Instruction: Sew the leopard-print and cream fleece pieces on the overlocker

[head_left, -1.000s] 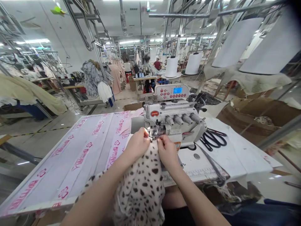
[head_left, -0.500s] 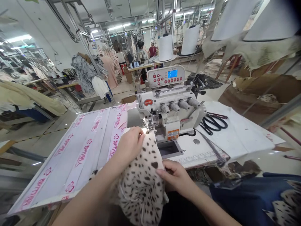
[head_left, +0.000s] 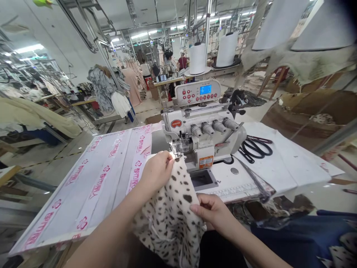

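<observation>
Pinching, left hand [head_left: 156,171]: I have the thumb and fingers closed together on the upper edge of the spotted fabric [head_left: 178,190], near the presser foot [head_left: 179,146].
Right hand [head_left: 214,213]: I hold the fabric's right edge between thumb and curled fingers, lower down and nearer the camera.
Fabric: pale with dark spots, it falls in loose folds toward the lap; from here I cannot tell whether its top edge sits under the foot.
Sewing machine [head_left: 202,152]: white, ahead of my hands, with a blue display lit on the control panel [head_left: 195,95].
Worktable [head_left: 111,178]: left of the machine, its pale covering printed in pink.
Thread cones [head_left: 197,59]: I see two white ones standing behind the machine.
</observation>
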Motion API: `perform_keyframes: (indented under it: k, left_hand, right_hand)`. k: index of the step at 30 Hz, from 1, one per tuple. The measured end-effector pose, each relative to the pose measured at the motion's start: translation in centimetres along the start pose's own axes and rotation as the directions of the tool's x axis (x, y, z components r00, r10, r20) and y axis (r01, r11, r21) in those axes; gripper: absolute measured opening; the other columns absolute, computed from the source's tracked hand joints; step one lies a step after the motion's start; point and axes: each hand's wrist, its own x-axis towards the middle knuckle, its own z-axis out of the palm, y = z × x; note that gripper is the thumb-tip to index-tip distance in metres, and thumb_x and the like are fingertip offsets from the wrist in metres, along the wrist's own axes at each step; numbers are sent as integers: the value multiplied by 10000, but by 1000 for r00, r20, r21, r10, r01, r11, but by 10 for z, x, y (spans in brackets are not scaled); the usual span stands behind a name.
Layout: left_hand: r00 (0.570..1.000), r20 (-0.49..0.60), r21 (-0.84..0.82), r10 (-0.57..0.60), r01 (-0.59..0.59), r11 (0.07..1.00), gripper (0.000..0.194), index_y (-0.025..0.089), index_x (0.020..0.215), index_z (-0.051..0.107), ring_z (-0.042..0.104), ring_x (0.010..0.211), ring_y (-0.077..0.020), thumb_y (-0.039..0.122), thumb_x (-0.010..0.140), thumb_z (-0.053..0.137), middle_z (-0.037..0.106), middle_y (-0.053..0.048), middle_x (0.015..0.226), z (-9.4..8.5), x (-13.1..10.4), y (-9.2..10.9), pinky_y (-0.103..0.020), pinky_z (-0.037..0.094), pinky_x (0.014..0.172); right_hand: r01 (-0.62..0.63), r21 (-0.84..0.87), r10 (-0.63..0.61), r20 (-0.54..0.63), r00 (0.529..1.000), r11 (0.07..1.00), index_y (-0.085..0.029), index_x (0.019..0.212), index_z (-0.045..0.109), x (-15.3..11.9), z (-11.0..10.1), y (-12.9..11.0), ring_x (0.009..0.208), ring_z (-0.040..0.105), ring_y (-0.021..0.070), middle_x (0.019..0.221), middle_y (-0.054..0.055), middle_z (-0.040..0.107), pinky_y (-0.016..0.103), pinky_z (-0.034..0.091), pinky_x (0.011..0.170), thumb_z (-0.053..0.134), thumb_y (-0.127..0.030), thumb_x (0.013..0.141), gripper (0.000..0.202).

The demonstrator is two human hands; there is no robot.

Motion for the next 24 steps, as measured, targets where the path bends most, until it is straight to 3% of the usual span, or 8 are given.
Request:
perform_keyframes:
  k: [6, 18, 24]
  left_hand:
    - [1000, -8, -7, 10, -10, 1000, 155, 183, 705, 463, 473, 630, -137, 262, 822, 399, 535, 9, 692, 2, 4, -4, -267, 315, 565]
    - [1000, -3, -22, 30, -30, 999, 140, 176, 720, 487, 491, 676, -147, 226, 807, 389, 560, -8, 754, 1, 4, -7, -281, 335, 591]
    - [998, 42, -8, 53, -53, 999, 152, 177, 667, 445, 469, 635, -136, 234, 798, 392, 538, 10, 696, -7, 9, -17, -258, 301, 547]
  right_hand:
    - [59, -4, -59, -2, 998, 998, -150, 595, 505, 10, -1, 10, 571, 418, 103, 588, -22, 457, 221, 361, 553, 640, -433, 696, 330]
    - [82, -88, -86, -43, 995, 993, -148, 615, 541, 9, 7, 7, 586, 427, 121, 592, -12, 460, 236, 368, 567, 629, -474, 688, 346]
    - [128, -176, -134, -19, 991, 976, -142, 643, 552, 14, 32, 2, 592, 407, 120, 599, -12, 441, 233, 359, 565, 605, -436, 715, 307]
